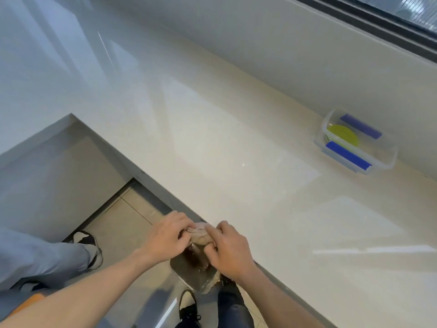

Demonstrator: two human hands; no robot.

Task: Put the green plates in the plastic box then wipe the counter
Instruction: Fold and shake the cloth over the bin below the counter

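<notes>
Nearest me, my own legs and dark shoes [189, 306] are cut off by the bottom edge; a second person's pale trouser leg and black-and-white shoe [88, 245] stand at left, the body out of view. Just above, my left hand [168, 235] and right hand [228, 249] meet at the counter [236, 150] edge, both sets of fingers curled shut around a bunched beige cloth [199, 235]; only a small lump of it shows between them. Beneath the hands sits a grey metal bin or pan [189, 272] with dark bits inside, largely hidden by my right wrist, so I cannot tell what it is. The glossy cream counter runs off to the upper left, glare washing out its surface. Far right, by the wall, the clear plastic box [357, 144] with blue clips stands open; green plates [343, 136] lie inside, how many I cannot tell. Top right, a dark window frame [378, 22] is clipped by the corner.
</notes>
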